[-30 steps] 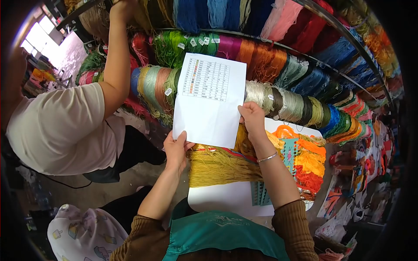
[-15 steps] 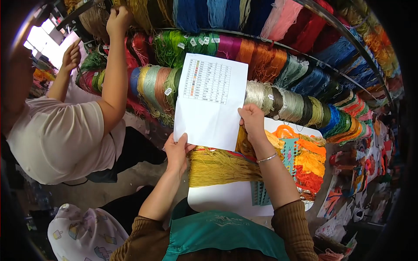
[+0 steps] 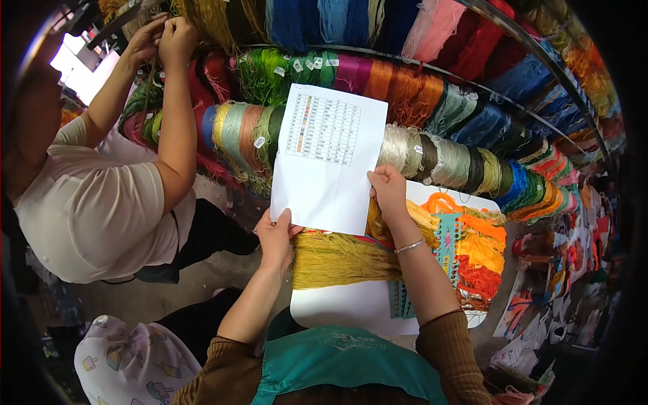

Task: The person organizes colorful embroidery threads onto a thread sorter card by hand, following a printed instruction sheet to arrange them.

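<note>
A white sheet of paper (image 3: 324, 192) with a printed table in its upper part is held up in front of me. My left hand (image 3: 275, 237) pinches its lower left corner. On its right edge, my right hand (image 3: 389, 189) is closed with thumb and fingers. Below the paper, a bundle of olive-yellow thread (image 3: 341, 263) lies on a white board (image 3: 331, 307). Right of it on the board are a teal card with holes (image 3: 447, 236) and orange, yellow and red thread skeins (image 3: 480, 250). The paper hides part of the olive bundle.
Racks of hanging thread skeins, green (image 3: 260, 71), blue (image 3: 331, 20) and cream (image 3: 399, 148), stretch across behind the paper. A co-worker in a pale shirt (image 3: 111, 209) stands at the left, hands raised to the upper rack. A patterned cloth (image 3: 128, 364) shows at lower left.
The co-worker's lower hand has risen to meet the other at the upper rack. My paper has shifted very slightly to the right; both my hands keep their hold.
</note>
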Motion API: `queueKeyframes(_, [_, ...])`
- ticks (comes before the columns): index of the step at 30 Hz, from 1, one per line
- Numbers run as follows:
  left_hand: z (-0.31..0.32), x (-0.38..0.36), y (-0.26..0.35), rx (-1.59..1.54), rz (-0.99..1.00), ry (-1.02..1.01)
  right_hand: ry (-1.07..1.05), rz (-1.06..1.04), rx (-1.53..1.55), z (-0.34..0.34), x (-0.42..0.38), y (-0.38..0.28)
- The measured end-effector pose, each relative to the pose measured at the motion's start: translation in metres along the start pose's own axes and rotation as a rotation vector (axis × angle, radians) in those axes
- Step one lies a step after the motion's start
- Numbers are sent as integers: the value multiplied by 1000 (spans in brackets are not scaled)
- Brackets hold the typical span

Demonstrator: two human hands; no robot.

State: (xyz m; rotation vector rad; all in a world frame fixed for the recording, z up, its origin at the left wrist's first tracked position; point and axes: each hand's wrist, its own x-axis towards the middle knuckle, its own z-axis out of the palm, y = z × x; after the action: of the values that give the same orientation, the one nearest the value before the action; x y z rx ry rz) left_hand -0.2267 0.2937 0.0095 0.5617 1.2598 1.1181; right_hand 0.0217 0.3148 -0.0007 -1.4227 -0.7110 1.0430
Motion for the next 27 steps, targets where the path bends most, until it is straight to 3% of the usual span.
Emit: queueKeyframes(27, [-2, -2, 3, 3, -32, -20, -54, 17, 74, -4, -2, 1])
